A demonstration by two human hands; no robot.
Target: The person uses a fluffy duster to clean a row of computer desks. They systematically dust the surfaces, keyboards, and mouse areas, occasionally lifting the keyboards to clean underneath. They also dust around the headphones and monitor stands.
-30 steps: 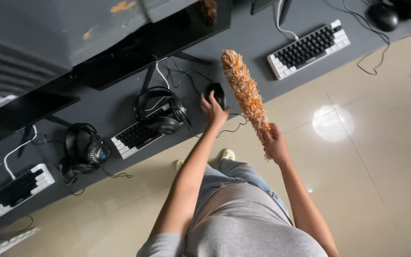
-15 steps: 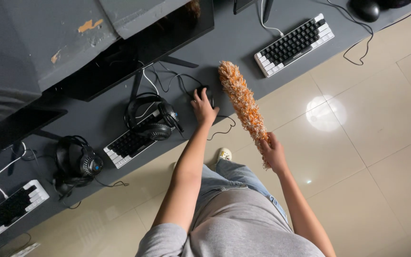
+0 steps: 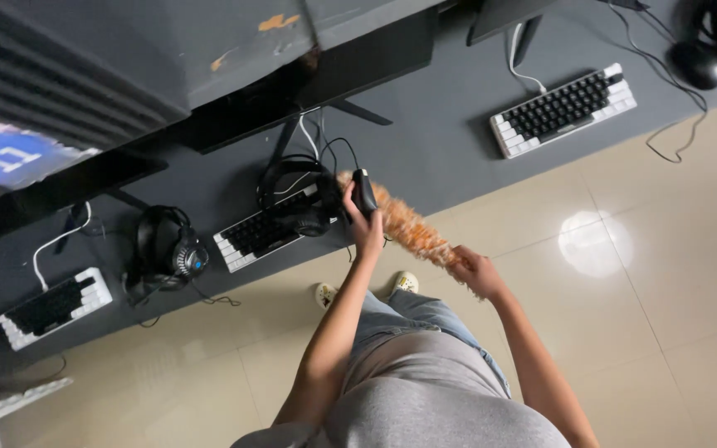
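Observation:
My left hand [image 3: 365, 228] grips a black computer mouse [image 3: 364, 192] and holds it just above the dark desk [image 3: 441, 141]. In my right hand [image 3: 475, 270] is the handle end of an orange fluffy duster [image 3: 404, 224], whose head lies low across the desk edge under the lifted mouse. Beside the mouse, a black headset [image 3: 296, 195] rests on a black-and-white keyboard [image 3: 263, 234].
A monitor [image 3: 309, 83] stands behind the keyboard. A second keyboard [image 3: 563, 109] and another mouse [image 3: 697, 64] lie to the right. To the left are another headset [image 3: 163, 249] and a third keyboard [image 3: 51, 307]. Beige floor tiles [image 3: 624, 290] run along the desk front.
The duster has swung down from upright to lie along the desk edge. My left hand has picked the mouse up off the desk. The view has shifted right.

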